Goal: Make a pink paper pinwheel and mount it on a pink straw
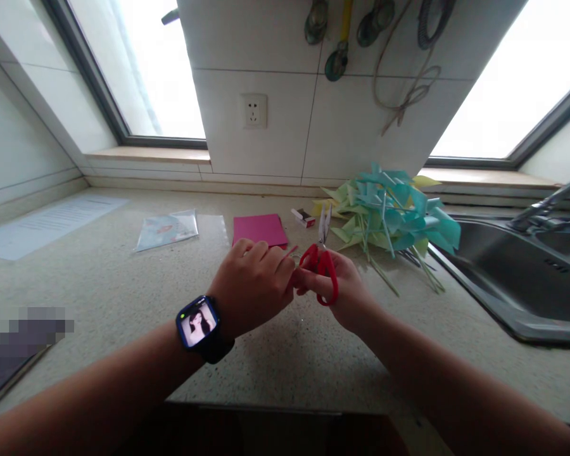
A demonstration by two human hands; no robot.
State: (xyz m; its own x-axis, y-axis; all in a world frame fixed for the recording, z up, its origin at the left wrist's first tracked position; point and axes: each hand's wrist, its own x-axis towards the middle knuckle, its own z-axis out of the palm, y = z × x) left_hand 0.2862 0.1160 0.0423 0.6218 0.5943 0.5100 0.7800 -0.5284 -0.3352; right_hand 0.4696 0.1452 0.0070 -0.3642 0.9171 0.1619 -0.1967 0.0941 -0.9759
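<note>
My left hand (251,285), with a watch (199,323) on its wrist, is closed above the counter. A thin pink stick-like piece (291,251) pokes out by its fingers; most of it is hidden. Scissors with red handles (333,282) are held in my right hand (350,291), blades pointing away and slightly apart. The fingertips of both hands meet at the middle. Just beyond them lies a stack of magenta square paper (260,229), with a small open box (304,218) to its right.
Teal and yellow-green paper pinwheels (394,209) are piled at the back right, beside a metal sink (527,278). A clear packet (168,230) and a printed sheet (47,221) lie on the left. A dark blurred object (16,354) sits at the near left.
</note>
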